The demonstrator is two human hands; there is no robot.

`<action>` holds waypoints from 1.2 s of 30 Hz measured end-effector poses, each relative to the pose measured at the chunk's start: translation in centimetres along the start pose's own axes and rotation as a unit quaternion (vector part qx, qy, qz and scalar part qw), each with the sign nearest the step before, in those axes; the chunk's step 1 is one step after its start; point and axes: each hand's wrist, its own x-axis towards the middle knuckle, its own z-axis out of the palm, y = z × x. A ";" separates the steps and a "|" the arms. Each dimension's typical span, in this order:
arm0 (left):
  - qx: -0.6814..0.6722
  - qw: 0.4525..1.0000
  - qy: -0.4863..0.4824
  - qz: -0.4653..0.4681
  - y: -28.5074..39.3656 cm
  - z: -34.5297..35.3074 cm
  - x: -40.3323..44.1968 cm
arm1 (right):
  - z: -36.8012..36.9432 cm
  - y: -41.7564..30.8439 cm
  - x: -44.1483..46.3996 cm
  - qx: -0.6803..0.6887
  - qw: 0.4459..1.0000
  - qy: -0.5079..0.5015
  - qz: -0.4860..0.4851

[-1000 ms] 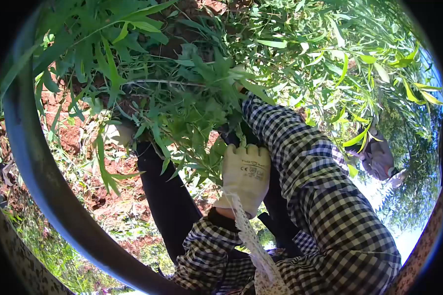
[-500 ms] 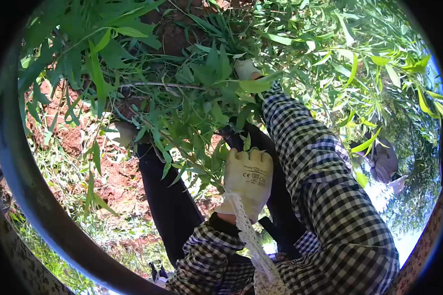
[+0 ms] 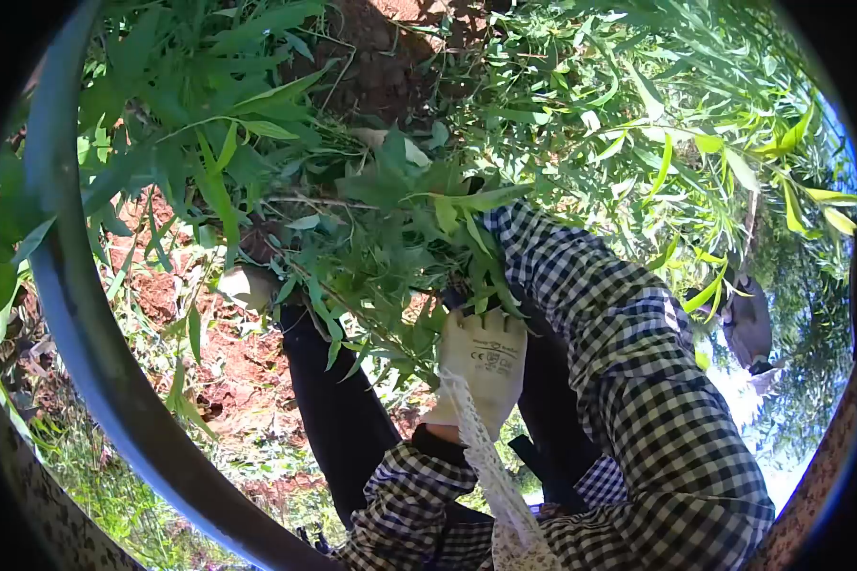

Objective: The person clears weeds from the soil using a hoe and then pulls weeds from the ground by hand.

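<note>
My left hand (image 3: pixel 486 366), in a white printed work glove, is closed around the lower part of a bunch of leafy green stems (image 3: pixel 381 247) between my legs. Its fingertips are curled out of sight at the leaves. My right arm (image 3: pixel 600 295), in a black-and-white checked sleeve, reaches forward past the bunch. Only a pale bit of my right hand's glove (image 3: pixel 400 145) shows behind the leaves, so its fingers and anything in them are hidden.
Dark trouser legs (image 3: pixel 333 409) and a pale shoe (image 3: pixel 248 287) stand on red soil (image 3: pixel 229 376) with weeds. Tall leafy plants (image 3: pixel 714 162) rise at the right. A white lace strip (image 3: pixel 486 457) hangs in front. A curved dark rim (image 3: pixel 95 314) crosses the left side.
My right hand has moved left behind the leafy bunch, its forearm swinging with it. My left hand stays at the stems, slightly lower. The view has shifted a little.
</note>
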 end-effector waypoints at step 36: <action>-0.002 0.997 -0.076 -0.016 0.6 -2.1 1.6 | -1.6 -7.8 7.2 -0.426 0.840 -0.305 -0.137</action>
